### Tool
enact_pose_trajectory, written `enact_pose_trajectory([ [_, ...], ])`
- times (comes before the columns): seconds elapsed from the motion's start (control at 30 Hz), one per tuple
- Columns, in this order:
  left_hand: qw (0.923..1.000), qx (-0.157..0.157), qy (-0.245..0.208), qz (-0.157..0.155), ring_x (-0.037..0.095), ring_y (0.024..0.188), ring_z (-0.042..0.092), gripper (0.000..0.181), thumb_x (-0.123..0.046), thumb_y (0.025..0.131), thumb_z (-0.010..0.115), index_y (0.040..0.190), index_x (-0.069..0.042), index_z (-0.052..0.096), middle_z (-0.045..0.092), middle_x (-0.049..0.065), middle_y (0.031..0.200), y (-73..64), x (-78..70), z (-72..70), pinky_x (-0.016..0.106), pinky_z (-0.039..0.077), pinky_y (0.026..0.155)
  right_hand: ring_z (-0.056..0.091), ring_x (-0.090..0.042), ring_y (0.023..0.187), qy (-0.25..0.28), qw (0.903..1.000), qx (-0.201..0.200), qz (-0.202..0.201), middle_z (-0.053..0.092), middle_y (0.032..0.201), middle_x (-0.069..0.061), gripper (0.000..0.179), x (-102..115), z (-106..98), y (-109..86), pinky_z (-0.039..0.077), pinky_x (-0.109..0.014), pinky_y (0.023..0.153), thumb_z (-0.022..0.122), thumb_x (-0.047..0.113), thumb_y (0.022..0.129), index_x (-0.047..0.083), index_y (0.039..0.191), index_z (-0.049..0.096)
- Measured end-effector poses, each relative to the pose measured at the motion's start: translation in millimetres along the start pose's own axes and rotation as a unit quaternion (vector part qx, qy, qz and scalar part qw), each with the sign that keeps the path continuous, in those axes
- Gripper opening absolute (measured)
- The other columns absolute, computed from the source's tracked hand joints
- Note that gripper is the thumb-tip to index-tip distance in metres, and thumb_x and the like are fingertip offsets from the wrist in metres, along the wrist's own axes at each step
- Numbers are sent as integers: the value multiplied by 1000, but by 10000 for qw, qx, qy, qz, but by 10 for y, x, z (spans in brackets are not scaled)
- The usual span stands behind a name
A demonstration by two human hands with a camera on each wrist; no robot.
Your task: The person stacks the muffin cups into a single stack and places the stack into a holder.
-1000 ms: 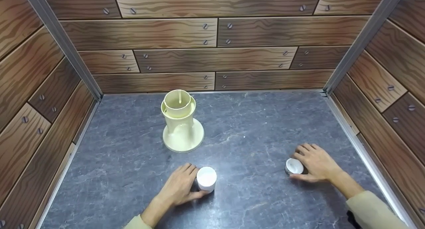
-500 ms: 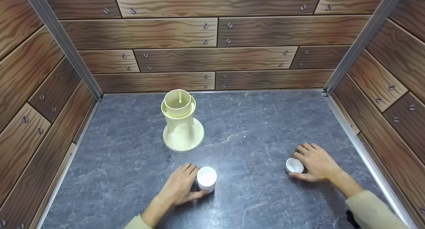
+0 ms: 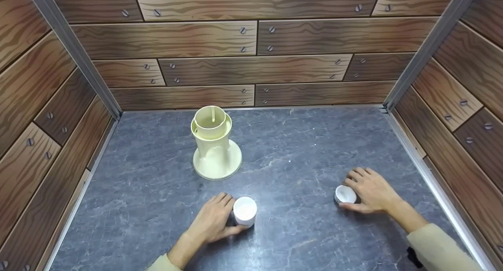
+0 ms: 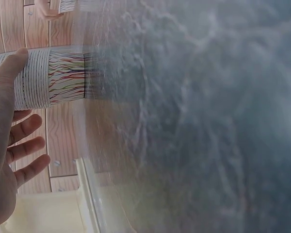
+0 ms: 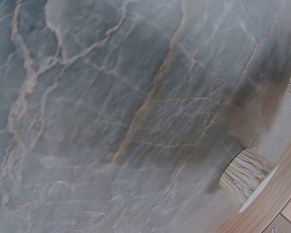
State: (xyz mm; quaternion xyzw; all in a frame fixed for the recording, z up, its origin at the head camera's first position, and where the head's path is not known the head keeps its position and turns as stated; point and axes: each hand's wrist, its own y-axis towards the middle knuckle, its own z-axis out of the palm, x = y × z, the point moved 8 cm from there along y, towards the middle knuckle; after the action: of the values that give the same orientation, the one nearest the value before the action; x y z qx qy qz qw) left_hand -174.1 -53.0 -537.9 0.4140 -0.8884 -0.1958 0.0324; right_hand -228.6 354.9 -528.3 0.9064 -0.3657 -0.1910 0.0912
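My left hand [image 3: 212,220] holds a white cup [image 3: 245,210] upright on the table, thumb on its near side and fingers at its left. In the left wrist view this cup [image 4: 36,80] shows a ribbed white side with thin coloured lines towards its base. The thumb lies against it while several fingers extend past it. Farther right, my right hand [image 3: 371,192] grips a shorter white cup [image 3: 346,195] between thumb and fingers. The right hand does not show in the right wrist view, where a line-patterned cup [image 5: 247,177] stands at the lower right.
A cream plastic stand [image 3: 216,161] with a round base and a double-walled tube on top stands beyond the left hand. The table [image 3: 298,145] has a dark marbled surface. Wood-plank-patterned walls [image 3: 251,70] enclose it at the back and on both sides.
My right hand and the shorter cup have shifted slightly to the left and away from me. The left hand, its cup and the cream stand look unmoved.
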Motion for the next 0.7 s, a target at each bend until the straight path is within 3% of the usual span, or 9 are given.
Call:
enact_pose_trajectory([
  [0.47,9999,37,84,44,19,103,66,70,-73,87,69,119,-12,69,70,1,107,-1,4,1,38,59,93,63,-30,97,93,9995,-295,-97,67,98,-6,69,88,-53,124,53,-47,79,61,83,82,16,97,71],
  [0.7,9999,65,97,26,21,105,66,71,-71,84,73,121,-11,68,70,2,108,-1,1,-3,39,59,96,63,-28,98,208,9992,-335,-83,67,99,-5,67,160,-80,210,50,-45,79,63,82,80,19,99,71],
])
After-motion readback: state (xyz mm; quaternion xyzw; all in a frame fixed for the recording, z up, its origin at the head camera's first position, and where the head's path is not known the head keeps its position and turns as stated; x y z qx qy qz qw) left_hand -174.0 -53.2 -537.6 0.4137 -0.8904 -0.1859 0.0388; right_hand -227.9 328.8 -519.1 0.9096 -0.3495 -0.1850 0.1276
